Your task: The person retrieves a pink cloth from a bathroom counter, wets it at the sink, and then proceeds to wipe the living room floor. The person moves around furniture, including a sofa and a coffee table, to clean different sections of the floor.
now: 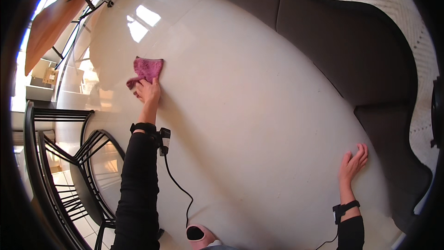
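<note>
My left hand (149, 91), at the end of an outstretched arm, grips a purple-pink cloth (149, 67) by its near edge. The cloth is spread out beyond my fingers, with a folded corner at its left. Below it is the glossy pale floor (236, 118); whether the whole cloth touches the floor, I cannot tell. At the lower right, my right hand (353, 165) holds nothing, its fingers loosely bent and apart. It is near the base of a dark grey sofa (347, 38).
Black metal-framed chairs (81, 173) stand at the left. Farther up are a brown table (52, 33) and a wheeled base (110, 1). A pink shoe (204, 238) shows at the bottom. A black cable (178, 184) hangs from the device (165, 141) on my left wrist.
</note>
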The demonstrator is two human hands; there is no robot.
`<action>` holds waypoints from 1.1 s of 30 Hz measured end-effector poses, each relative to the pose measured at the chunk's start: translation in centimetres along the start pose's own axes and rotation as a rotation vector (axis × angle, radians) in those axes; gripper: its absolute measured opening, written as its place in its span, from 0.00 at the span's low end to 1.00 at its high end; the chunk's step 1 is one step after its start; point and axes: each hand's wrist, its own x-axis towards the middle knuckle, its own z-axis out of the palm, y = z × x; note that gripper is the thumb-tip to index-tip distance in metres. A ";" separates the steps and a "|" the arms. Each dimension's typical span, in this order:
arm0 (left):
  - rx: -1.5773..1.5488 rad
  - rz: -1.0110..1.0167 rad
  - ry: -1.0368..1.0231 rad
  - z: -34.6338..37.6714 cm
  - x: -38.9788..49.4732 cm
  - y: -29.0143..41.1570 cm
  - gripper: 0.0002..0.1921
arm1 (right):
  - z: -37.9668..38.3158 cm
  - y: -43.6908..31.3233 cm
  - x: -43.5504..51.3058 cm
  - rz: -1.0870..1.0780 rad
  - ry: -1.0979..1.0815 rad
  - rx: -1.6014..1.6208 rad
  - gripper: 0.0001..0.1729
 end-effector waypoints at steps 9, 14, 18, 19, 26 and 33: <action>0.055 0.390 0.074 6.4 5.7 14.4 0.29 | -1.7 -1.5 0.2 0.016 -0.059 0.008 0.28; -0.445 0.870 0.024 6.8 -0.4 28.0 0.26 | -2.3 -1.3 0.2 0.035 -0.134 0.019 0.30; -0.564 1.183 -0.038 6.1 -9.7 34.5 0.15 | -2.6 -1.5 0.4 0.039 -0.124 0.035 0.29; -0.538 1.315 0.002 5.9 -11.4 35.2 0.13 | -2.6 -1.2 0.3 0.032 -0.122 0.042 0.29; -0.661 1.426 -0.350 1.0 -23.7 30.5 0.20 | -1.8 -1.4 0.4 0.045 -0.087 0.037 0.29; -0.672 1.592 -0.864 -5.9 -41.0 19.2 0.24 | -0.6 0.1 0.5 0.042 -0.014 0.090 0.28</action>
